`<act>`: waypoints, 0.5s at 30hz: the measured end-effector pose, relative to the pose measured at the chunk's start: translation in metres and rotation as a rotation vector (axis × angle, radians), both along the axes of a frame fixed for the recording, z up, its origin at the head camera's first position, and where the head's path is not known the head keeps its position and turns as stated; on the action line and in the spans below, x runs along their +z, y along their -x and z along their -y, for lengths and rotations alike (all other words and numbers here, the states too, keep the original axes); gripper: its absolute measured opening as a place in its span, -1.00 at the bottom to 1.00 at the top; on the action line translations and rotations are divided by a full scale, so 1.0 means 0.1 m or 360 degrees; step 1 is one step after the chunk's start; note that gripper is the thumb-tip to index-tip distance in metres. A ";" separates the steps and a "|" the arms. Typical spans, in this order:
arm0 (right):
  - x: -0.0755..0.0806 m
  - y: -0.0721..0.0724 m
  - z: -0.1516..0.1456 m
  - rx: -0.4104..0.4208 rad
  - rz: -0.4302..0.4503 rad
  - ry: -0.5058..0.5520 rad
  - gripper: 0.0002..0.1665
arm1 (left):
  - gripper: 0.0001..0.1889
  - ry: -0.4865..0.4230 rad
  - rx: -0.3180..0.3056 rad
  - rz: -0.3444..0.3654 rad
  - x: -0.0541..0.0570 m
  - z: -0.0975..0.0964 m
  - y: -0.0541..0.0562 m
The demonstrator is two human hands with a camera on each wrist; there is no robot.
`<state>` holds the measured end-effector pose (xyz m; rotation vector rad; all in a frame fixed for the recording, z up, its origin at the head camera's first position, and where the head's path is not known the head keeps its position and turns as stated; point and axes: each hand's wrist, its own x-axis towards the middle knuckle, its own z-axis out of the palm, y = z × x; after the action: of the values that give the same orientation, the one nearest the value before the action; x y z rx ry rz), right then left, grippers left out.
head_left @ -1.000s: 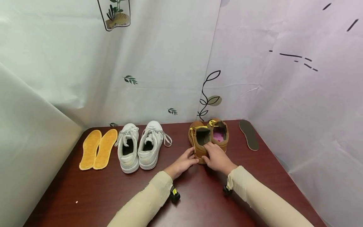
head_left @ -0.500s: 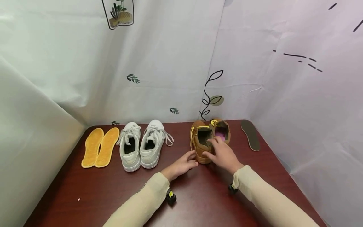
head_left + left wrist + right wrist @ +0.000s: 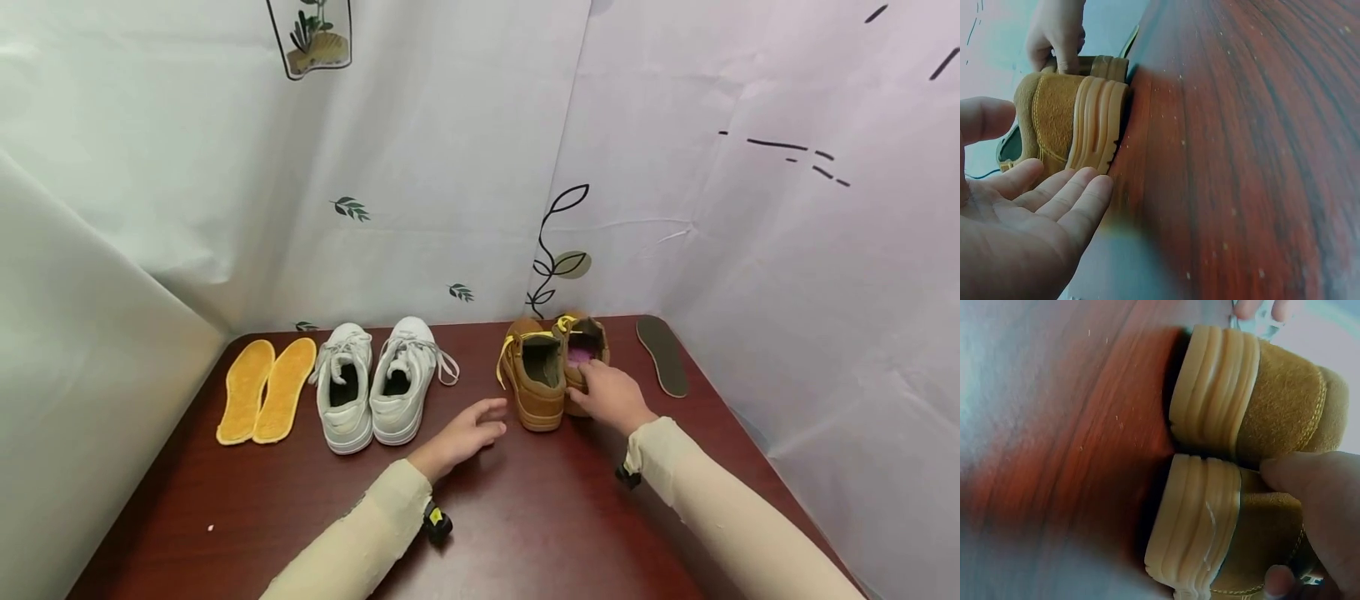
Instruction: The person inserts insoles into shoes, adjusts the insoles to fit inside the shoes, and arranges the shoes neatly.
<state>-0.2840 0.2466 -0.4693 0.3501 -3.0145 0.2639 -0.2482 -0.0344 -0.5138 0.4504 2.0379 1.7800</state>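
Note:
Two brown suede shoes with yellow laces stand side by side near the back of the table. At the right brown shoe [image 3: 596,337], my right hand [image 3: 611,398] grips the heel, its fingers at the collar and its thumb on the side toward the other shoe. A pink patch shows inside that shoe. The left brown shoe [image 3: 538,404] has a dark inside and stands untouched. My left hand [image 3: 463,435] is held just left of it, fingers extended and apart from it. In the left wrist view its palm shows, holding nothing.
A pair of white sneakers [image 3: 397,400] stands left of the hands. Farther left lie two fuzzy yellow insoles [image 3: 283,392]. A dark insole [image 3: 662,357] lies near the table's right edge. White sheets [image 3: 450,167] with printed plants hang behind the reddish-brown table [image 3: 517,533].
My right hand has left the left brown shoe and moved right to the heel of the right one. My left hand has drawn back leftward, away from the left brown shoe.

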 end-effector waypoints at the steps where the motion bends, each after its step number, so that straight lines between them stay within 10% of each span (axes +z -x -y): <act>1: -0.01 0.01 0.00 -0.0010 0.0013 0.0007 -0.65 | -0.45 0.0007 0.0002 0.0003 0.00 0.02 -0.01; 15: 0.00 -0.03 0.02 -0.0065 0.0142 0.0186 -0.70 | -0.50 0.0067 0.0047 0.0018 -0.01 0.16 -0.04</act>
<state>-0.2810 0.2446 -0.4691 0.2731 -3.0710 0.4618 -0.2443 -0.0508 -0.5151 0.3988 2.0803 1.7488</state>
